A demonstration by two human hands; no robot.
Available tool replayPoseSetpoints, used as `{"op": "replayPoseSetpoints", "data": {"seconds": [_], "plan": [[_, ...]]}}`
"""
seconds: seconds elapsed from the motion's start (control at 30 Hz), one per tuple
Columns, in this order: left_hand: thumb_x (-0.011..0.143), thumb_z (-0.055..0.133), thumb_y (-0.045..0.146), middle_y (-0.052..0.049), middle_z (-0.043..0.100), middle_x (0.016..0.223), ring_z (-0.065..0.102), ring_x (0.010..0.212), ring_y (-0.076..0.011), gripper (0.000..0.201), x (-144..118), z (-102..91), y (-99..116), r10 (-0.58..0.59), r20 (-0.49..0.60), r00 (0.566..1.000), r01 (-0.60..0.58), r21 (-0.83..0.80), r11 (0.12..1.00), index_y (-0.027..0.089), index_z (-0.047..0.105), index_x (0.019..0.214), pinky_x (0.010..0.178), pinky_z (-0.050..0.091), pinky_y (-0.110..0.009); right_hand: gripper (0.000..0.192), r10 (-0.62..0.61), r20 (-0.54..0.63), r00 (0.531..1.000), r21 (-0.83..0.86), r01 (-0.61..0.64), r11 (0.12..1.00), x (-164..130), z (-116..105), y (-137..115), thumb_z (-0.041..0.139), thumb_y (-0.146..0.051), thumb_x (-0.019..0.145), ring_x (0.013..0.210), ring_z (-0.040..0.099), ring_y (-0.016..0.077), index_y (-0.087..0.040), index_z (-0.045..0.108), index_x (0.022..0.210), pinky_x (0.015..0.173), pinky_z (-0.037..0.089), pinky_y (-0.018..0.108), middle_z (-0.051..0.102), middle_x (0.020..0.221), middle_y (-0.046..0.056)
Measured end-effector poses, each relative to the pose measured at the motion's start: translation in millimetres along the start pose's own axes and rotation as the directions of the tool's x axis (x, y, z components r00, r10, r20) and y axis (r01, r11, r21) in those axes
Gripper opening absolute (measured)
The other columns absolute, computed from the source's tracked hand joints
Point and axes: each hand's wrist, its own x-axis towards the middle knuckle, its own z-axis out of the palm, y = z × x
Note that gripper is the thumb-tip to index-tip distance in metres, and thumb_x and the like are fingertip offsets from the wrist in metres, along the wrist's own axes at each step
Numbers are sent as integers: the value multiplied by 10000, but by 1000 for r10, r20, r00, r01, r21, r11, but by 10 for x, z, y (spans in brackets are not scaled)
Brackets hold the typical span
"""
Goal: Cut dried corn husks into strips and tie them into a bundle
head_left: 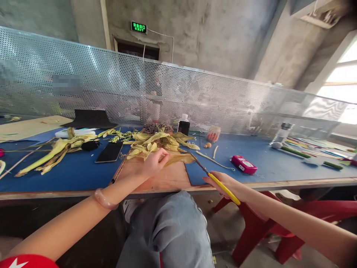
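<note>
My left hand [156, 163], with a pale bangle on its wrist, is closed over the wooden board [164, 181]. A broad dried leaf [182, 158] sticks out to the right from its curled fingers. The fingertips are partly hidden. My right hand [223, 183] grips a yellow-handled tool [224, 188] with a long, thin, dark metal end. That end points up and left toward the leaf pile, close to the leaf; whether it touches cannot be made out. Behind my left hand lies a heap of yellowish dried leaves [164, 140].
A black phone [109, 152] and a larger dried stalk [52, 158] lie to the left. On the right are a pink box [243, 165], a jar [213, 134] and a clear bottle [281, 134]. A dark bottle [183, 126] stands before the perforated metal screen [223, 98].
</note>
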Motion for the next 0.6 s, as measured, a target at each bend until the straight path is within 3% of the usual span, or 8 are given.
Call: {"op": "replayPoseSetpoints", "data": {"seconds": [0.3,0.6], "plan": [[898,406,380,31,527,614,464,538,-122,239,-24,3,38,-23,96,995,23,5,1000,193,525,807,535,312,-249,339,-68,-22,997,-155,63,986,85,69,292,407,-474,814,415,390,115,-205,436,610,411,262,236,422,475,-29],[873,415,322,14,556,659,489,596,-133,201,-11,0,104,6,201,980,8,-68,998,191,518,761,573,346,-253,292,-209,1,978,-291,200,936,68,35,381,471,-469,797,509,417,129,-207,486,670,486,257,253,546,592,-4]]}}
